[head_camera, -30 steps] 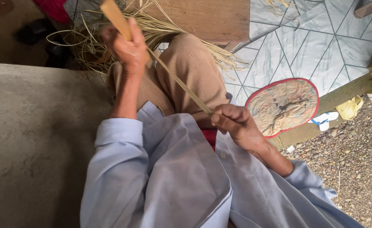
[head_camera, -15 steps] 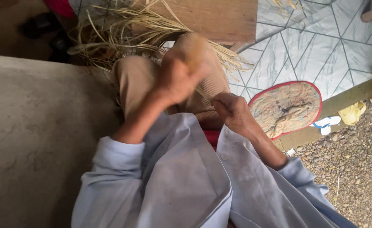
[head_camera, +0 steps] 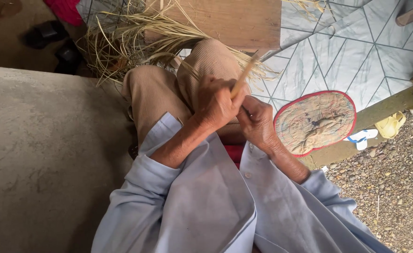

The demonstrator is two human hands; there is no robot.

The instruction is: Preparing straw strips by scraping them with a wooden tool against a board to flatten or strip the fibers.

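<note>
Two hands meet on one pale fibre strip above your knees.
Your left hand is closed round the strip, which slants up and right; your right hand pinches its lower end, touching the left. Judged step: working the strip; next needs steady tension. Loose straw pile ahead; red-rimmed oval fan lies right; no packages or signs seen.

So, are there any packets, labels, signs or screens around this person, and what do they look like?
No packets, labels, signs or screens show.
Nearest to one: an oval mat on the tiled floor to the right of the hands, faded picture, red border.
Left hand: closed around a thin tan stick over the knees.
Right hand: beside the left, touching it; what it holds is hidden.
</note>
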